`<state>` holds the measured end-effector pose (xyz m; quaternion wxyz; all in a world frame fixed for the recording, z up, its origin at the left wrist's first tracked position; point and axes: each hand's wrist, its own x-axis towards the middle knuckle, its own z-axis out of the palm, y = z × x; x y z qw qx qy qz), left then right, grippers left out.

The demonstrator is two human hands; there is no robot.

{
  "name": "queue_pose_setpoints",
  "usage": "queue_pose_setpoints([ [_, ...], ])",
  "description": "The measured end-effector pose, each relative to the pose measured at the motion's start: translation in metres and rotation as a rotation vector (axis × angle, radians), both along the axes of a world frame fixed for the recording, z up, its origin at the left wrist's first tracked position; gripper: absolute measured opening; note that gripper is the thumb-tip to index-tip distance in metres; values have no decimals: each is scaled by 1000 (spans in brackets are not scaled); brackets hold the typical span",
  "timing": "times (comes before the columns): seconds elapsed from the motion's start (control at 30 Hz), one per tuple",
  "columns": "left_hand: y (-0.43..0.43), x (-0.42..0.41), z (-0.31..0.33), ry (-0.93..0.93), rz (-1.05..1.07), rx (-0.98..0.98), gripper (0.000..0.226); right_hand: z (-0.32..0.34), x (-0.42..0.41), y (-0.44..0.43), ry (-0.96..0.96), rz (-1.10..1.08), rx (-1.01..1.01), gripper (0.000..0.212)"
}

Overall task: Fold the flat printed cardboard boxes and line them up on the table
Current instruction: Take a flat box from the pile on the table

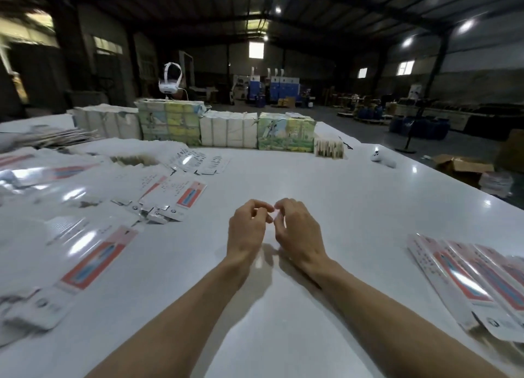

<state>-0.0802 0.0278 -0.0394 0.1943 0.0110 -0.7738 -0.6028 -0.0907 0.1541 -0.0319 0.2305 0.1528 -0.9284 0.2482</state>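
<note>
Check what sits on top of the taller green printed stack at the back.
A white headset with a cable shows above the stack; the stack's top edge hides its base, so contact is unclear.

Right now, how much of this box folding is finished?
Done: a row of boxes, seemingly folded, lined up at the right. In hand: no box; the left hand and right hand meet fingertips over the table, maybe pinching something tiny. Left: many flat boxes scattered at the left.
</note>
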Motion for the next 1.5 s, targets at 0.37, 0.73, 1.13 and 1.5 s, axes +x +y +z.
queue_pose_setpoints([
  [0.37, -60, 0, 35, -400, 75, -717, 26, -19, -17, 14, -126, 109, -252, 25],
  [0.73, -201, 62, 68, -844, 613, -1146, 95, -20, -17, 13, -157, 172, -331, 25],
  [1.13, -238, 66, 81, -810, 519, -1080, 72, -19, -14, 15, -183, 201, -377, 26],
  [1.5, -240, 62, 84, -441, 631, -1035, 42, -22, -18, 13, -243, 282, -466, 25],
])
